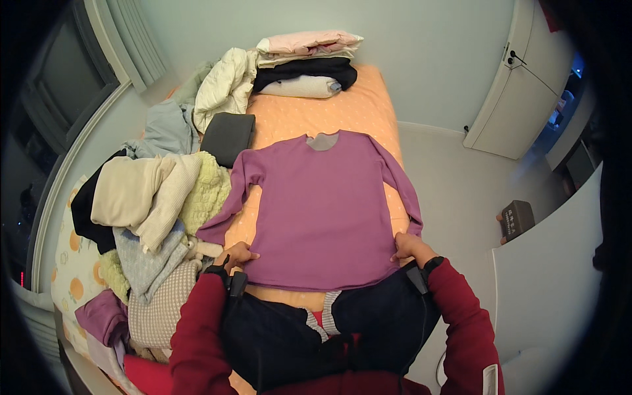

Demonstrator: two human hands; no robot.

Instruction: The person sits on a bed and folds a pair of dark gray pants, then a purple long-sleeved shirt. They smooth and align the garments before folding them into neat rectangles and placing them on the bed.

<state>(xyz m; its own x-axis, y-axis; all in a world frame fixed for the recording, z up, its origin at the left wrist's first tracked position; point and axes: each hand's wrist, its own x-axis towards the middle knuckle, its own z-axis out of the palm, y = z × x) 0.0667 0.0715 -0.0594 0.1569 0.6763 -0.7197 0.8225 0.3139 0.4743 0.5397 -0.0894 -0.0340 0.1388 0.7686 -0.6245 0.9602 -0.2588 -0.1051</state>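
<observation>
A purple long-sleeved top (323, 207) lies spread out on the orange bedsheet (321, 111), its neckline away from me and its hem towards me. My left hand (239, 255) pinches the top's left side edge just above the hem. On the opposite side edge, at about the same height, my right hand (411, 247) grips the fabric between thumb and fingers. The top's left sleeve angles out towards the clothes pile; the right sleeve hangs down along the bed's right edge.
Heaped clothes, including a cream sweater (128, 190) and a beige knit (165, 306), cover the bed's left side. A folded dark grey garment (228, 138) lies beyond the left sleeve. Folded bedding (311, 44) is stacked at the far end. Right are a small stool (516, 219) and an open door (518, 84).
</observation>
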